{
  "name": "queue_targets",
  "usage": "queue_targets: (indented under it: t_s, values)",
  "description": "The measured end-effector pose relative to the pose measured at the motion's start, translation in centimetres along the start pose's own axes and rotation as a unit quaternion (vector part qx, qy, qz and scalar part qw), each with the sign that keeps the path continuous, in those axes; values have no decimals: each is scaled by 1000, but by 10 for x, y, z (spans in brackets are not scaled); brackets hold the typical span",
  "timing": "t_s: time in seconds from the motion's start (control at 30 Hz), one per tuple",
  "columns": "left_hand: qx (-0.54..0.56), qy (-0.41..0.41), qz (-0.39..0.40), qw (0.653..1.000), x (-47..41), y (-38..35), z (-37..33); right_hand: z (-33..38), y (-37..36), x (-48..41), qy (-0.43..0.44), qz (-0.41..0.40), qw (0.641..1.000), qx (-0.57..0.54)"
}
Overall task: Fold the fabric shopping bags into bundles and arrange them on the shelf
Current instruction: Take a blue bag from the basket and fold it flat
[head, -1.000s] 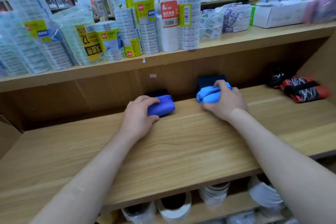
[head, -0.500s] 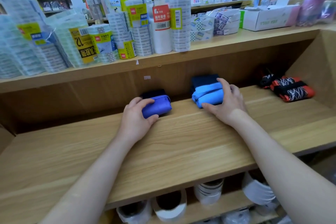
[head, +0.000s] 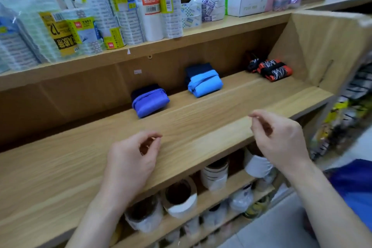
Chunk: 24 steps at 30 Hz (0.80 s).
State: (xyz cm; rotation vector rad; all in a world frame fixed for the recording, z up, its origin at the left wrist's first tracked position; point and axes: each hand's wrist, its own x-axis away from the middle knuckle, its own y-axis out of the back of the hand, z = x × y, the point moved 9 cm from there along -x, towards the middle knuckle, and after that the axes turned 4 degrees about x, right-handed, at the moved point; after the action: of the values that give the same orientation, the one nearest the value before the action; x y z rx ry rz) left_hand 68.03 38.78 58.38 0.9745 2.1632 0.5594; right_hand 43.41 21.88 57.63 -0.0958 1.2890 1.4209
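Three folded bag bundles lie along the back of the wooden shelf (head: 201, 127). The purple-blue bundle (head: 150, 102) is at the left, the light blue bundle (head: 204, 84) in the middle, and the orange-and-black patterned bundle (head: 271, 69) at the far right. A dark navy bundle shows behind each blue one. My left hand (head: 133, 159) hovers over the shelf's front part, fingers loosely curled, holding nothing. My right hand (head: 279, 139) hangs near the front edge, also loosely curled and empty. Both hands are well apart from the bundles.
The upper shelf (head: 221, 26) carries several packs of tape rolls and white boxes. Below the front edge stand large tape rolls (head: 181, 197). A wooden side panel (head: 322, 46) closes the shelf at the right. Blue fabric (head: 354, 191) shows at the lower right.
Both hands let go of the blue bundles and drew back toward the shelf's front edge. The bundles stay at the back. The camera view shifted back and to the right.
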Motion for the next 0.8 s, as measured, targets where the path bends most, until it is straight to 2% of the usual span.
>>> queue_targets:
  t_s: [0.2,0.27,0.37,0.43,0.5,0.63,0.8]
  values:
    - [-25,-172,71,982,58,-25,-32,-32,42,89,-47,14,994,99]
    - [-45,-213,120,969,77,-51,-34,-47,55,119,-85,43,988,123]
    - [-67,-239,219,944,106,-108,-25,-86,73,169,-176,153,955,181]
    - [-61,-239,266,932,124,-147,-19,-115,82,207,-239,258,914,202]
    - [-37,-237,298,924,142,-182,-22,-145,98,246,-298,316,876,211]
    - [-3,-231,345,910,172,-256,-51,-209,143,316,-390,322,832,227]
    - [-14,-181,414,892,200,-376,-84,-293,204,396,-501,227,817,172]
